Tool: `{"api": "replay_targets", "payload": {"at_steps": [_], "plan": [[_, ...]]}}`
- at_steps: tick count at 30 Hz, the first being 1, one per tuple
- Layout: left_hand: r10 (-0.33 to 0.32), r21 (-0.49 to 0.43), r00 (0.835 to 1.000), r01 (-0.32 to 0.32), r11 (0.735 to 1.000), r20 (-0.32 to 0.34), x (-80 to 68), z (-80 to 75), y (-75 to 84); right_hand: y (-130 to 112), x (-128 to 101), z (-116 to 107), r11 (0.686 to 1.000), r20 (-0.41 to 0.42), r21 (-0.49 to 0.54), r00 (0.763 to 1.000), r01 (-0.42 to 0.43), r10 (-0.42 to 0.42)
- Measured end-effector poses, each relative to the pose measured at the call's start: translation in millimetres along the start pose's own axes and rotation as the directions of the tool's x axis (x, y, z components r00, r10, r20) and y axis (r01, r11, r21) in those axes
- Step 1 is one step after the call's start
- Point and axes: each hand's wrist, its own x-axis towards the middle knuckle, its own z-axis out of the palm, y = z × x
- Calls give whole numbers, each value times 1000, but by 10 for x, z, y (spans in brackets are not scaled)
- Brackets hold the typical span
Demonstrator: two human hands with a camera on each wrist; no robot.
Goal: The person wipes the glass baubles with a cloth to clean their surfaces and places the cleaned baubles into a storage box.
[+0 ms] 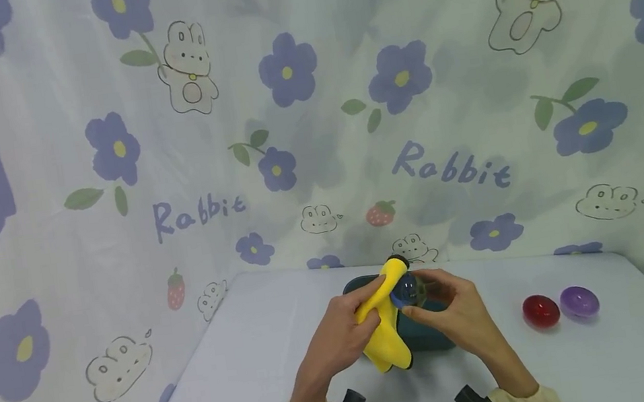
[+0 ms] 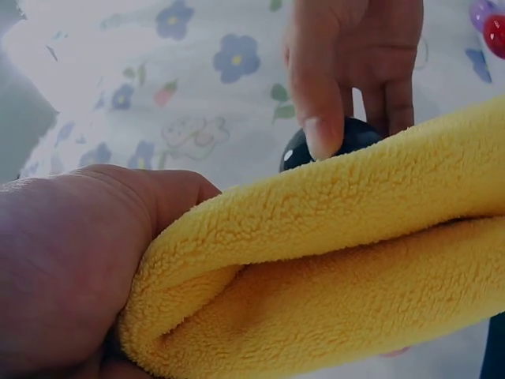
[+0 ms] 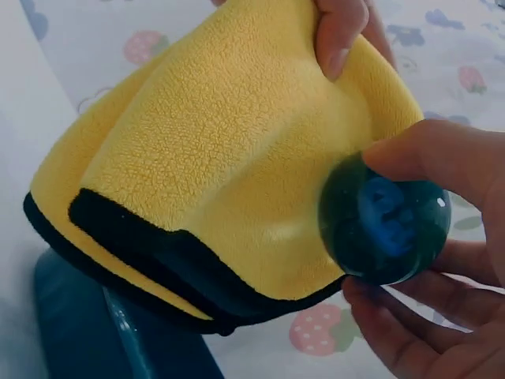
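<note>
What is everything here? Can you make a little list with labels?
left hand: grips a folded yellow cloth with a black edge
right hand: holds a dark blue ball against the cloth
under the hands: a dark teal box on the white table
to the right: a red ball and a purple ball
behind: a rabbit-and-flower curtain

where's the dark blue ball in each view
Head: the blue ball sits bottom centre, pinched by the right hand against the yellow cloth.
Left wrist: upper centre right, peeking over the cloth edge.
Right wrist: right of centre, at the fingertips.
Shared landmark: the yellow cloth, which touches the ball in all three.
</note>
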Motion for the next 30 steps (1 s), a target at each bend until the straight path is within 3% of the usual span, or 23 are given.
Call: {"api": "replay_targets", "payload": {"at_steps": [6,11,30], "plan": [[41,25,998,-40,999,-37,4,10,28,4,-2,26,999,67,-9,997,-37,37],[52,71,997,-48,996,-56,-1,34,28,5,-13,69,1000,119,-15,993,-16,18],[87,81,996,-85,993,-16,37,52,-84,-75,-45,29,993,167,101,983,65,-81]]}}
